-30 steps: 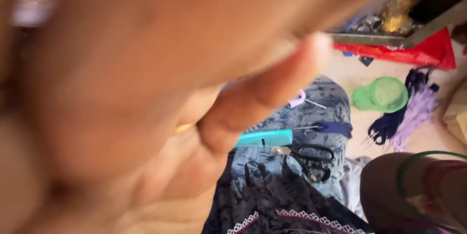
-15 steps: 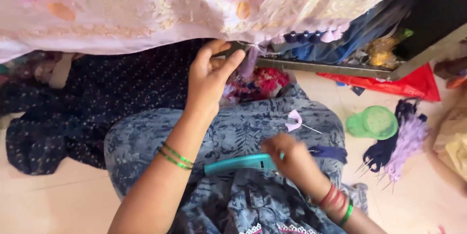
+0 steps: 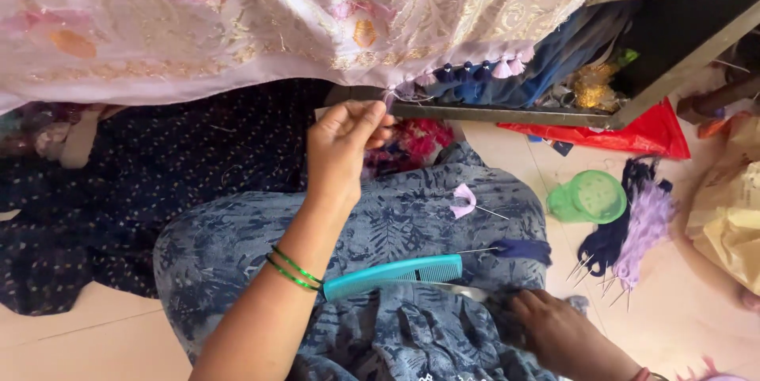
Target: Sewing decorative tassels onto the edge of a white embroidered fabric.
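Fabric edge (image 3: 396, 84) stays pinched in the left hand (image 3: 342, 147): keep it taut. Right hand (image 3: 554, 333) seemingly grips scissors (image 3: 463, 291).

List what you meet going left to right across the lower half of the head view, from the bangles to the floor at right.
Green bangles on the left hand's wrist → teal comb → right hand on the lap → green plastic lid → purple and navy tassel threads → yellowish bag.
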